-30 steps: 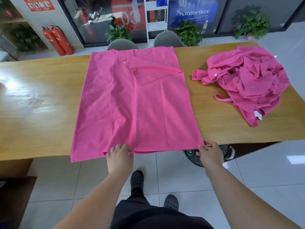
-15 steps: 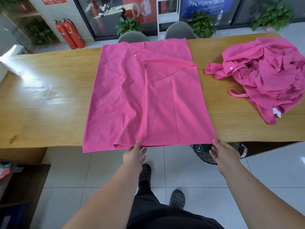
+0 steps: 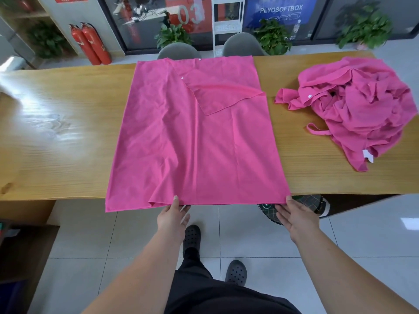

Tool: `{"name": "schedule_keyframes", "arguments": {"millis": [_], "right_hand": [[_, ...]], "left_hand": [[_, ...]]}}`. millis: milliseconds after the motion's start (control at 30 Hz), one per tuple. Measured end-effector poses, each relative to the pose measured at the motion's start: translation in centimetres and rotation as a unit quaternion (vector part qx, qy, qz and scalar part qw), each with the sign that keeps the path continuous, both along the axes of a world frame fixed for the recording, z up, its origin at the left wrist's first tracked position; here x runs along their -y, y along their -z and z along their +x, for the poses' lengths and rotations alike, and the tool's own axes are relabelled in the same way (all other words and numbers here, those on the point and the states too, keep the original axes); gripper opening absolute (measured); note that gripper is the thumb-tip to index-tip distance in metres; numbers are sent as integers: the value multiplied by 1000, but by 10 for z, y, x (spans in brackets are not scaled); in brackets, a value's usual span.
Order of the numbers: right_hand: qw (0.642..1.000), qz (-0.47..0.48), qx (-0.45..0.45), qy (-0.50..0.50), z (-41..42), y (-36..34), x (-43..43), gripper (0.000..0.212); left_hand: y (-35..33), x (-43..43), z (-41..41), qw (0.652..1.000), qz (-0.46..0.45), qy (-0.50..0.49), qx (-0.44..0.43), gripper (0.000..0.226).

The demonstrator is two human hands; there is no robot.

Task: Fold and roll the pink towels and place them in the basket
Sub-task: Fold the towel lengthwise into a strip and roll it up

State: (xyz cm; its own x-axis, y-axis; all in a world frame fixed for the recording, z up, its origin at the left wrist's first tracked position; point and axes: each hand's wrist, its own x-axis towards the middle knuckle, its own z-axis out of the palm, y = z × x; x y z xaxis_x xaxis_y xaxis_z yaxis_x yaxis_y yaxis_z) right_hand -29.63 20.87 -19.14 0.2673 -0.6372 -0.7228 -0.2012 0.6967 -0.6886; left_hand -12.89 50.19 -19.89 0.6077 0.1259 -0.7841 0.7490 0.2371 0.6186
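A pink towel [image 3: 195, 137] lies spread flat across the wooden table [image 3: 56, 137], its near edge hanging a little over the front. Its far right corner is folded back into a triangle. A crumpled heap of pink towels [image 3: 356, 105] sits at the table's right end. My left hand [image 3: 173, 217] is below the towel's near edge, fingers straight, its fingertips touching the hem near the middle. My right hand [image 3: 294, 217] is at the near right corner, fingers straight, fingertips at the hem. A dark round mesh object [image 3: 310, 203], perhaps the basket, shows under the table edge behind my right hand.
Two grey chairs [image 3: 179, 51] stand behind the table. Red fire extinguishers [image 3: 90, 45] and potted plants [image 3: 272, 37] line the glass wall. A dark box or shelf [image 3: 22, 252] stands on the floor at the lower left. My shoes [image 3: 191, 236] are on the tiled floor.
Both hands have let go of the towel's near edge and drawn back slightly, fingers straightened. The camera view shifted left and closer.
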Motion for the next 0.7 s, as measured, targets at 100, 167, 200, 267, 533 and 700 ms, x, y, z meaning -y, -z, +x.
{"name": "schedule_keyframes", "arguments": {"millis": [100,167,200,267,533,700], "right_hand": [[1000,-6,-24,-6,-1,0,2,18],[1000,0,-29,-6,10,-9,0,18],[1000,-3,-20,-7,21,-20,-4,18],[997,-63,33,-21,48,-52,-13,18],[989,-96,-115,-8,28,-35,3,21],[988,-116,-88,-47,33,-36,-6,19]], "left_hand": [[-4,2,2,1000,24,-17,9,29],[-5,2,2,999,39,-22,10,29],[-7,3,2,999,38,-25,14,29],[-9,4,4,998,32,-38,25,31],[-6,-2,-3,997,80,-21,-9,16],[-5,-5,-1,997,75,-4,-36,17]]}}
